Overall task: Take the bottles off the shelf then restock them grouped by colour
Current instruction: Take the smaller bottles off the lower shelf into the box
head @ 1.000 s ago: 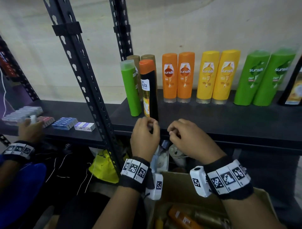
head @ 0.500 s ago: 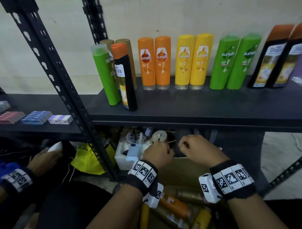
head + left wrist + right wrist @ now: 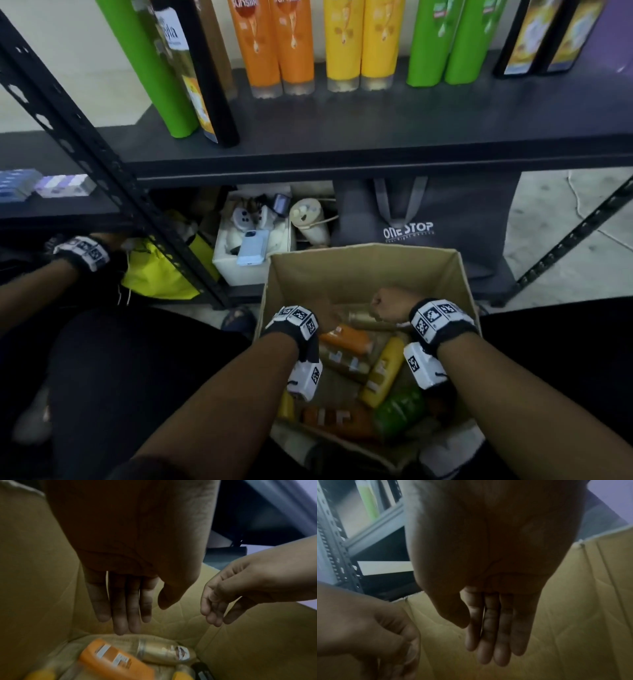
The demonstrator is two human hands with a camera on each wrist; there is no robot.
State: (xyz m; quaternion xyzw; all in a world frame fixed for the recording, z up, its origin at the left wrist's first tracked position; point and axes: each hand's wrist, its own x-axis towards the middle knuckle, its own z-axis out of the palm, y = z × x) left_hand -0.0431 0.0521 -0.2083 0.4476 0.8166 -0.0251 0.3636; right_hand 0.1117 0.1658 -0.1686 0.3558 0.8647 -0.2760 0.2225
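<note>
A cardboard box (image 3: 363,270) stands on the floor below the shelf (image 3: 376,150). In it lie an orange bottle (image 3: 346,339), a yellow bottle (image 3: 383,373), a green bottle (image 3: 397,411) and a gold bottle (image 3: 366,318). My left hand (image 3: 137,615) reaches into the box with straight fingers, just above the gold bottle (image 3: 164,651) and the orange bottle (image 3: 116,660), holding nothing. My right hand (image 3: 494,642) hangs beside it inside the box, fingers relaxed and empty. On the shelf stand green, black, orange and yellow bottles; a pair of orange ones (image 3: 274,44) is next to a yellow pair (image 3: 356,41).
A black slotted upright (image 3: 102,150) runs diagonally on the left. Another person's hand (image 3: 85,253) reaches under the left shelf, near a yellow bag (image 3: 161,274). Behind the box are a white tub of gadgets (image 3: 239,270) and a grey tote bag (image 3: 428,222).
Both my hands have dropped from the shelf's front edge down into the cardboard box, and the head view has tilted down. The other person's hand has also moved lower.
</note>
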